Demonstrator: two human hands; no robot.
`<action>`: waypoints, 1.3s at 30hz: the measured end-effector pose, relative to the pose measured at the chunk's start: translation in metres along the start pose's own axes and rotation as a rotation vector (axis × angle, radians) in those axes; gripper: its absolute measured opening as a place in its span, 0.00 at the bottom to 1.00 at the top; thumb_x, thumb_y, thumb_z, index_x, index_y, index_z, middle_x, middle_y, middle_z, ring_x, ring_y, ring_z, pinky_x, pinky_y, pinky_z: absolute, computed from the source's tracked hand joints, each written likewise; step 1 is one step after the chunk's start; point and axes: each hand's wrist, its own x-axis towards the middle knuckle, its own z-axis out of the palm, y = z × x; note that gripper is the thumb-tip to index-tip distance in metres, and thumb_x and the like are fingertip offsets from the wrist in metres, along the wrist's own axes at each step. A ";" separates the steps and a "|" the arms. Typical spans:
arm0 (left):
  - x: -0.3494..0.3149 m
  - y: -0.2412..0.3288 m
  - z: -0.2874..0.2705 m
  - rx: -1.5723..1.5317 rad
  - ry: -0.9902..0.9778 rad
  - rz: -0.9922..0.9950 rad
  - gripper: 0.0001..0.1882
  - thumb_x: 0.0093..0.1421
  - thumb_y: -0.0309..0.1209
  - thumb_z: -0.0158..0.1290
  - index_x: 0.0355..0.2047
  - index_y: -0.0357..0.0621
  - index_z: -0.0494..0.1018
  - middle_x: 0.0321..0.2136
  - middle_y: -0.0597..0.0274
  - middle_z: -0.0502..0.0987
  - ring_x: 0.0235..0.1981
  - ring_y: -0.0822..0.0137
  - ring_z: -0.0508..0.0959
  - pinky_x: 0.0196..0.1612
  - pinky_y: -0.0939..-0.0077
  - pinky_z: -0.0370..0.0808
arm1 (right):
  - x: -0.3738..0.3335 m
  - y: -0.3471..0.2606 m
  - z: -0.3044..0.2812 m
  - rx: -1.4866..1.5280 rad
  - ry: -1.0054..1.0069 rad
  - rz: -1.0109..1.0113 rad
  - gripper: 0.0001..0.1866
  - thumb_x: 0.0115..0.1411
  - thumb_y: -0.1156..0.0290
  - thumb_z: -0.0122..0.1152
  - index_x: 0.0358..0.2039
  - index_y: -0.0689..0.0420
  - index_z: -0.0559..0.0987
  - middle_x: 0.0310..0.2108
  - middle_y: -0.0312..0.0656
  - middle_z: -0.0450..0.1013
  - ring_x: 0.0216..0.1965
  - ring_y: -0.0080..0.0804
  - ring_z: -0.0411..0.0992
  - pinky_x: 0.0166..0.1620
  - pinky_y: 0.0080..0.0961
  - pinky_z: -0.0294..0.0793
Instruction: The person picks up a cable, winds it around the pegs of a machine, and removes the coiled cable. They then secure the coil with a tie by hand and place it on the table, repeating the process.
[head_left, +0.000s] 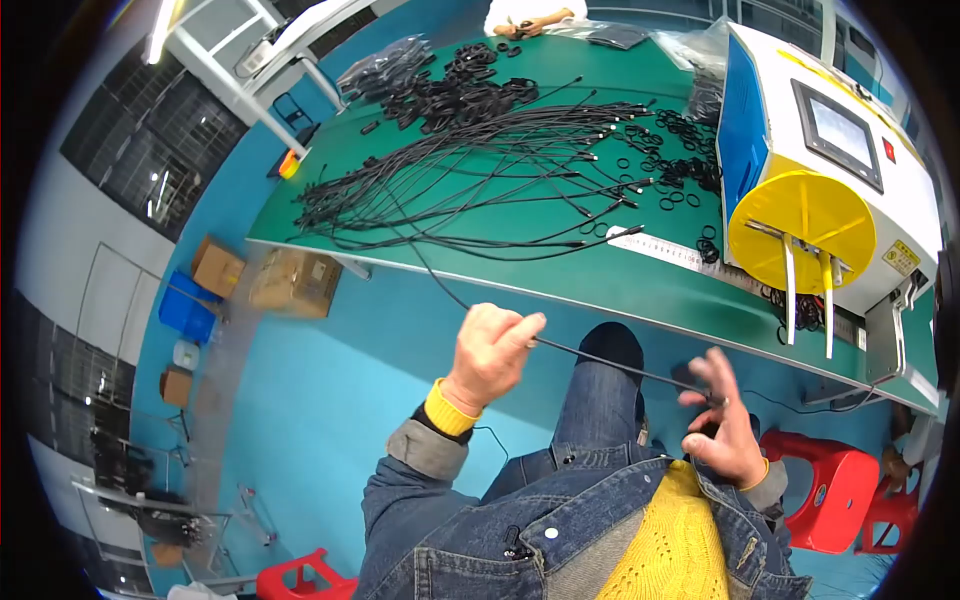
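A long black cable (620, 366) stretches in front of me, above my lap. My left hand (490, 358) is closed round it, and its other stretch runs back up to the table. At the cable's right end, my right hand (728, 425) has its fingers spread and the thumb apart, slightly blurred. The dark cable end touches or passes by these fingers; exactly how they meet is not clear. On the green table (490, 285) lies a loose bundle of similar black cables (430, 165), several with metal tips toward the right.
A white machine (830, 130) with a screen and a yellow disc (800, 230) with two prongs stands at the table's right. Black rings (680, 165) lie near a ruler (660, 248). A pile of black parts (460, 90) is farther back. A red stool (825, 485) stands at my right.
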 end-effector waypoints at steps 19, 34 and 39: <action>0.064 0.123 0.101 -0.749 -0.374 -0.181 0.06 0.50 0.19 0.53 0.31 0.37 0.73 0.17 0.59 0.69 0.16 0.68 0.68 0.20 0.80 0.64 | -0.043 -0.003 -0.064 -0.554 0.506 -0.375 0.10 0.51 0.77 0.58 0.36 0.61 0.72 0.25 0.45 0.71 0.24 0.34 0.71 0.26 0.21 0.71; 0.164 0.132 0.157 -0.844 -0.157 -0.279 0.04 0.51 0.20 0.54 0.30 0.35 0.74 0.21 0.64 0.70 0.20 0.76 0.68 0.23 0.84 0.64 | 0.038 -0.002 -0.108 -0.927 0.922 -0.486 0.16 0.44 0.81 0.61 0.37 0.64 0.73 0.31 0.48 0.71 0.28 0.45 0.71 0.32 0.31 0.72; 0.171 0.118 0.172 -0.847 -0.102 -0.310 0.04 0.52 0.21 0.55 0.30 0.36 0.74 0.20 0.66 0.68 0.20 0.78 0.66 0.23 0.86 0.63 | 0.055 0.007 -0.111 -0.873 0.945 -0.491 0.13 0.44 0.80 0.61 0.34 0.62 0.75 0.26 0.46 0.70 0.26 0.43 0.71 0.30 0.30 0.72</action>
